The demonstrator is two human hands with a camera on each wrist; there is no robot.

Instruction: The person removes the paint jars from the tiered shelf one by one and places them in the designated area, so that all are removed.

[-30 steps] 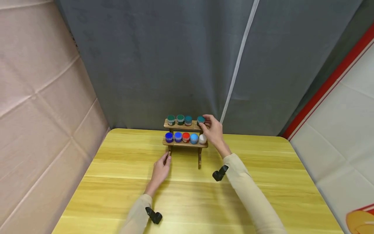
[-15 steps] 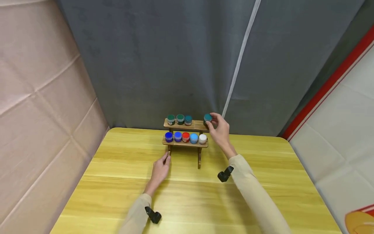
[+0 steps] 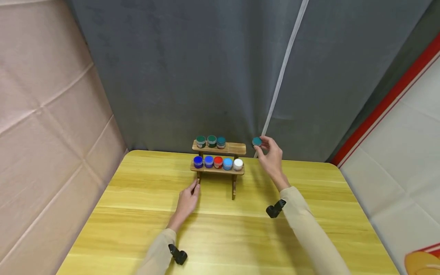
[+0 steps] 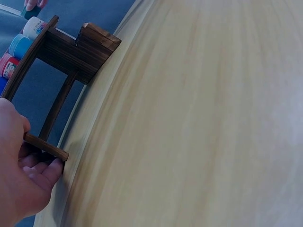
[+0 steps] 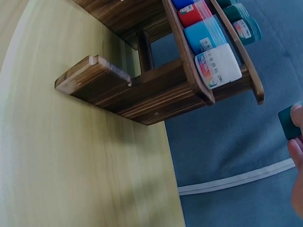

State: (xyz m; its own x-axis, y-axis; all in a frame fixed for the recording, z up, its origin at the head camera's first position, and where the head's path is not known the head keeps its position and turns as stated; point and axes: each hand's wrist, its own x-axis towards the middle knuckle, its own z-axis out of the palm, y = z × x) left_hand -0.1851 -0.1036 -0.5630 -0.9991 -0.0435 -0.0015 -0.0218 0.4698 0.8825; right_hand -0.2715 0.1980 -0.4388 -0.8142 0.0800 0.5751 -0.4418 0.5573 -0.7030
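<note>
A two-tier wooden rack (image 3: 237, 148) stands near the back of the table. My left hand (image 3: 187, 200) grips the foot of its left leg; in the left wrist view its fingers (image 4: 45, 172) curl under the wood. Off the rack's right end, my right hand (image 3: 272, 159) pinches a teal-lidded paint jar (image 3: 256, 141) between thumb and fingers, clear of the shelf. On the upper tier sit two green-lidded jars (image 3: 211, 141) and a teal one (image 3: 221, 143), all towards the left. Along the lower tier are blue, red (image 3: 218, 162), light blue (image 3: 227, 164) and white (image 3: 238, 164) jars.
The wooden table (image 3: 220, 236) spreads in front of and beside the rack. Right behind it hangs a grey curtain (image 3: 178, 76) with a white strip (image 3: 285, 61). A pale creased sheet (image 3: 51, 126) covers the left side, and a white panel with a red border (image 3: 388, 103) stands right.
My right hand has lifted the teal jar from the upper shelf's right part and carried it right, past the shelf end. The left hand stays at the rack's leg.
</note>
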